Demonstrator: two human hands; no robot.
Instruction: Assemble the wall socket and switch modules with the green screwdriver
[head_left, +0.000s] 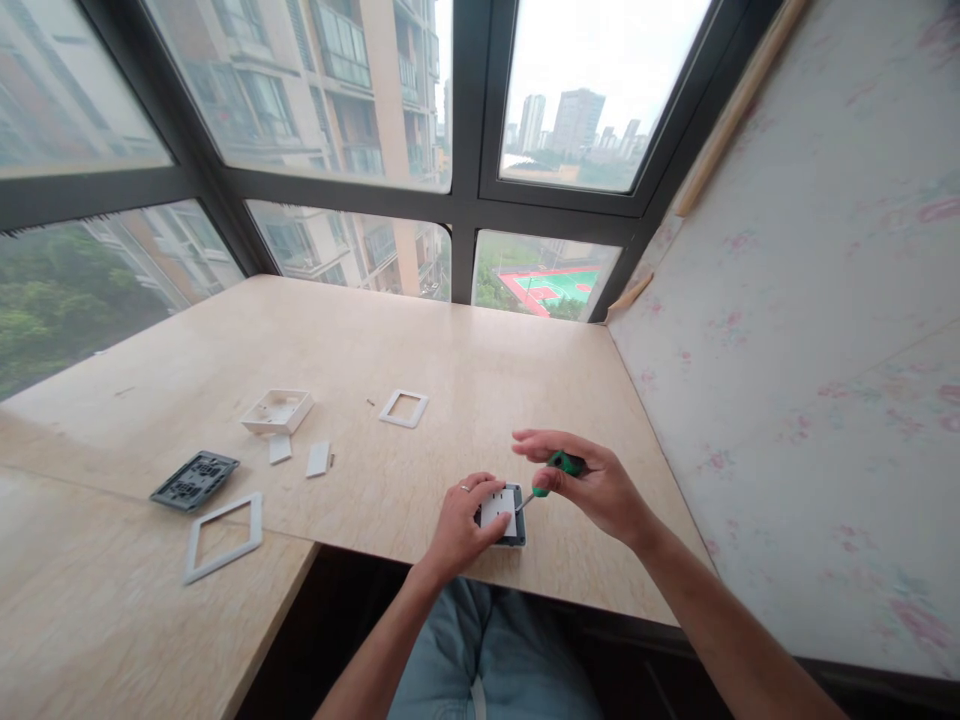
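A wall socket [496,508] with a white face and dark grey frame sits on the stone-look sill near its front edge. My left hand [471,518] grips it from the left, thumb on the near side and fingers across the far side. In my right hand [581,478] is a screwdriver [564,463] with a green and black handle, pinched between thumb and fingers. Its shaft slants down left, and the tip meets the socket's right side. Whether the tip sits in a screw is too small to tell.
Leftward on the sill [345,330] lie a white square frame [385,417], a white back box [262,424], small white plates [318,459], a dark grey switch module [196,481] and a larger white frame [224,575]. A papered wall [810,330] bounds the right; windows stand behind.
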